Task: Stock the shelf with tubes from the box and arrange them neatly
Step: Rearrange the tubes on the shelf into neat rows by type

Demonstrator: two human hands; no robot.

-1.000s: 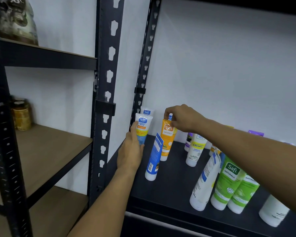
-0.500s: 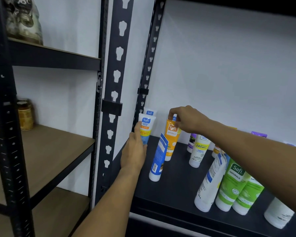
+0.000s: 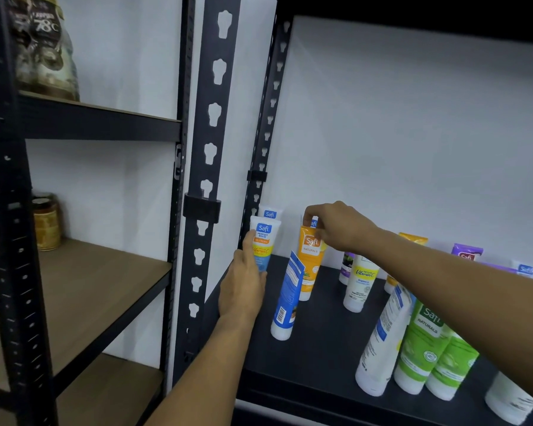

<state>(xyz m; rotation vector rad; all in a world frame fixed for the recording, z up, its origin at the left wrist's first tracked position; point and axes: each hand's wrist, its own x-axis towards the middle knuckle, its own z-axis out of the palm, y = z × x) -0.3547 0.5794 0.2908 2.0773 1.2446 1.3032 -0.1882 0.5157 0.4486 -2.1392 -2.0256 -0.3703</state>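
On the dark shelf board (image 3: 320,345) several tubes stand cap down. My left hand (image 3: 243,287) holds a white and blue tube (image 3: 263,241) at the shelf's left end, thumb on its front. My right hand (image 3: 336,226) pinches the top of an orange tube (image 3: 310,262) that stands on the board. A blue and white tube (image 3: 286,299) leans between them. Another white tube (image 3: 270,213) stands behind the one my left hand holds. Green tubes (image 3: 425,348) and a leaning white tube (image 3: 382,339) stand at the front right under my right forearm.
A perforated black upright (image 3: 206,167) stands just left of my left hand. Beyond it are wooden shelves (image 3: 90,284) with a jar (image 3: 45,221) and packets (image 3: 43,47) above. More tubes, yellow-labelled white (image 3: 360,284) and purple (image 3: 466,253), line the back wall.
Both hands keep their hold on the same tubes. The orange tube stands a little more upright; the camera has drifted slightly, shifting the scene to the right.
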